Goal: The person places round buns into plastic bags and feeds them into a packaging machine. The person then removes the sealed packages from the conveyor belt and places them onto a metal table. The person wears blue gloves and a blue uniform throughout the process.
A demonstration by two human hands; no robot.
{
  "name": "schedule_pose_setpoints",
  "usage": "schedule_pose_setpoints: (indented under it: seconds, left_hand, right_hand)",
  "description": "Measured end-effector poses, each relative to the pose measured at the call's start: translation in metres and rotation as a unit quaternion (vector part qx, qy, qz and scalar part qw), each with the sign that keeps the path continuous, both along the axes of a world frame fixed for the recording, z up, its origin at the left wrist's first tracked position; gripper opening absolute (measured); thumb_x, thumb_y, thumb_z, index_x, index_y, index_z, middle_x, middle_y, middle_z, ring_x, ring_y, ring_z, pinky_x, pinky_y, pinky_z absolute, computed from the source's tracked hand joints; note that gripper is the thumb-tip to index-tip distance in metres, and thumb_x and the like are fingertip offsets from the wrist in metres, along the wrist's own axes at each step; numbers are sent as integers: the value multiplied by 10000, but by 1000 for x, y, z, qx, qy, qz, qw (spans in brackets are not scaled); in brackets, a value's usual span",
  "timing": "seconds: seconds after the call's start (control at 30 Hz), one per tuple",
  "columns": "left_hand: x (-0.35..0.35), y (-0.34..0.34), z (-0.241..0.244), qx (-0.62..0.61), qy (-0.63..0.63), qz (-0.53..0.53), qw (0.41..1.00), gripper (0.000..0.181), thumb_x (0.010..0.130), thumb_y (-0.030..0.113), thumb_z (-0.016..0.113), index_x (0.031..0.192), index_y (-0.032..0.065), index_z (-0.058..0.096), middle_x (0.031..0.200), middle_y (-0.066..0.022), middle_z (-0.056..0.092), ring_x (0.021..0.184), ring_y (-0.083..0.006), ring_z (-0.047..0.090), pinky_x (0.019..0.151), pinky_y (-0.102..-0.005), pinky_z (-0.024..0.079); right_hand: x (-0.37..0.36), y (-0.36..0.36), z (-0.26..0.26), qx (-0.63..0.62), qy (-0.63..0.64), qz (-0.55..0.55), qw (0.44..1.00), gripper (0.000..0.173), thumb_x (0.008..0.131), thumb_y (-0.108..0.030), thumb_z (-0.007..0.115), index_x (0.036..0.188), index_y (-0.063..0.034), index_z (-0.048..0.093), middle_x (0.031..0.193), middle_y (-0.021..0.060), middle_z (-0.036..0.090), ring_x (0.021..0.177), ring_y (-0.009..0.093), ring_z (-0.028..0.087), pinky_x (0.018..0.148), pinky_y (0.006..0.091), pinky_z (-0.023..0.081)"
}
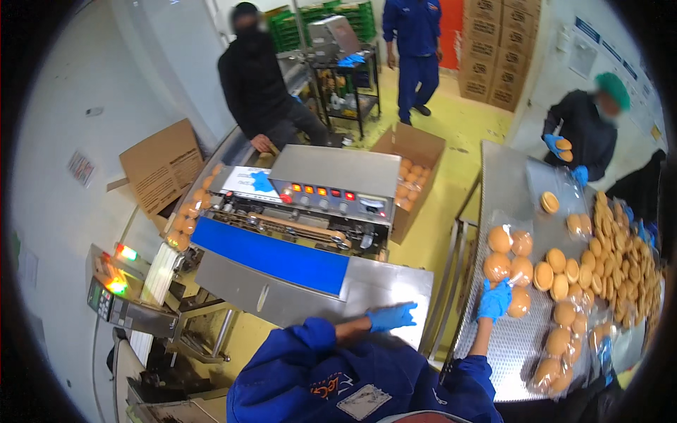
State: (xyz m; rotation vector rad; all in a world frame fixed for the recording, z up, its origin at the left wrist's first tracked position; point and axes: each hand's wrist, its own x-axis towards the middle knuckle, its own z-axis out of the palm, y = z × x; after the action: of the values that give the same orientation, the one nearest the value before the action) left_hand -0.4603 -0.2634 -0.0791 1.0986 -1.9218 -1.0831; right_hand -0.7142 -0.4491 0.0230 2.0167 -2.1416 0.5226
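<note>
My right hand (494,300), in a blue glove, grips a clear plastic bag of round buns (497,266) at the near left edge of the perforated metal table. Its fingers cover part of the lowest buns. My left hand (392,317), gloved too, hovers over or rests on the bare steel end plate (389,280) of a sealing machine; its fingers are spread and hold nothing. Just beyond lies the machine's blue conveyor belt (272,256). More bagged buns (558,341) lie to the right of my right hand, beside a heap of loose buns (613,259).
The sealer's control box (338,174) has lit switches. Behind it stands a carton of bagged buns (410,182). Bagged buns (190,214) line the machine's far left end. A co-worker (582,132) holds buns across the table; two other people stand farther back. A lit display unit (129,306) is at left.
</note>
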Motion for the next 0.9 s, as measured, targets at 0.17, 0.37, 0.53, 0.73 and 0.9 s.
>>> schedule_pose_setpoints:
  seconds: [0.17, 0.37, 0.53, 0.73, 0.9]
  left_hand:
    - [-50, -91, 145, 252, -144, -19, 957, 731, 889, 433, 421, 1379, 12, 77, 1405, -188, 196, 1261, -337, 279, 1039, -385, 256]
    - [-97, -130, 92, 318, 143, 173, 921, 654, 899, 354, 413, 1394, 86, 80, 1423, -178, 131, 1325, -293, 113, 1037, -352, 274]
    - [-130, -96, 52, 246, 170, 193, 935, 387, 833, 143, 477, 1219, 134, 452, 1213, -146, 465, 1125, -290, 433, 944, -361, 384]
    - [-141, -87, 65, 264, 336, 296, 854, 300, 841, 121, 455, 1124, 132, 554, 1085, -111, 560, 1013, -246, 512, 911, -346, 405]
    - [-93, -92, 70, 191, 476, 362, 778, 234, 895, 130, 395, 1038, 62, 567, 1026, -80, 580, 973, -189, 523, 902, -296, 397]
  right_hand:
    - [-16, 62, 12, 42, 4, -15, 999, 698, 741, -452, 579, 1231, 18, 415, 1048, 203, 536, 962, 335, 499, 829, 415, 400]
    - [-48, 168, 37, 186, 21, 87, 979, 597, 720, -422, 621, 1099, 26, 514, 995, 191, 564, 863, 335, 539, 781, 400, 431]
    - [-81, 171, 53, 202, -313, 24, 928, 439, 728, -311, 698, 948, 48, 577, 870, 174, 604, 807, 262, 579, 707, 346, 447]
    - [-100, 34, -17, 33, -116, -42, 992, 485, 802, -387, 585, 1063, 21, 557, 1058, 216, 577, 925, 340, 568, 792, 395, 425]
    - [-14, -17, -1, 273, -308, 88, 907, 350, 782, -328, 629, 930, -12, 599, 849, 109, 625, 730, 229, 584, 688, 346, 456]
